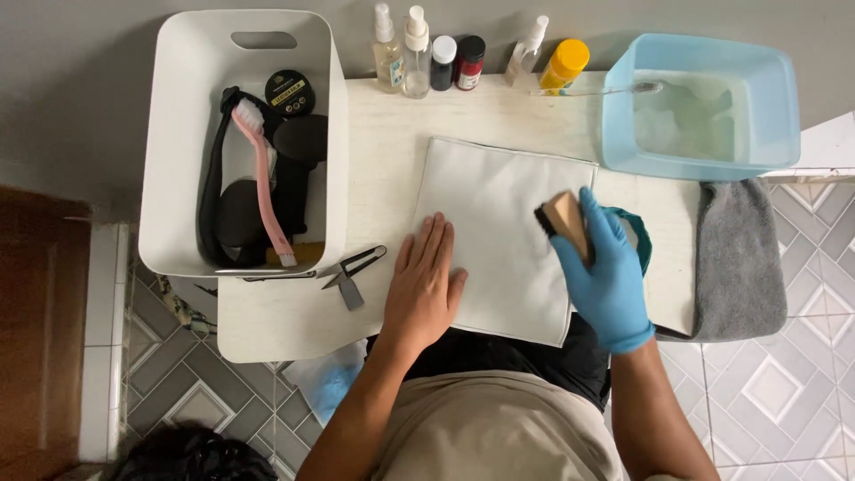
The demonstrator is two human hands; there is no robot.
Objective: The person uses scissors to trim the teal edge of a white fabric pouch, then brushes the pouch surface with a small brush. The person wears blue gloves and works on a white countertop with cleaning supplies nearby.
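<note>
The white fabric panel (499, 232) lies flat on the counter (383, 151), spread between the two hands, with its near edge hanging just over the counter's front. The left hand (423, 285), bare, is open and pressed palm-down on the panel's near left corner, fingers spread flat, holding nothing but pinning the cloth in place. The right hand (606, 272), in a blue glove, is closed around a small wooden-backed brush (563, 221), its dark bristles touching the panel near the right edge. The step in hand looks like scrubbing the fabric's surface while the other hand keeps it from sliding. The next stroke seems to call for steady downward pressure from the left hand and short passes of the brush across the cloth, kept clear of the bare fingers. Beyond the right hand sits a blue basin (704, 165) of water with a grey towel (739, 258) just beside it; beyond both hands stands a row of small bottles (468, 58). To the left of the left hand lie small snips (352, 272) and a white bin (178, 142) holding a pink brush (263, 183).
</note>
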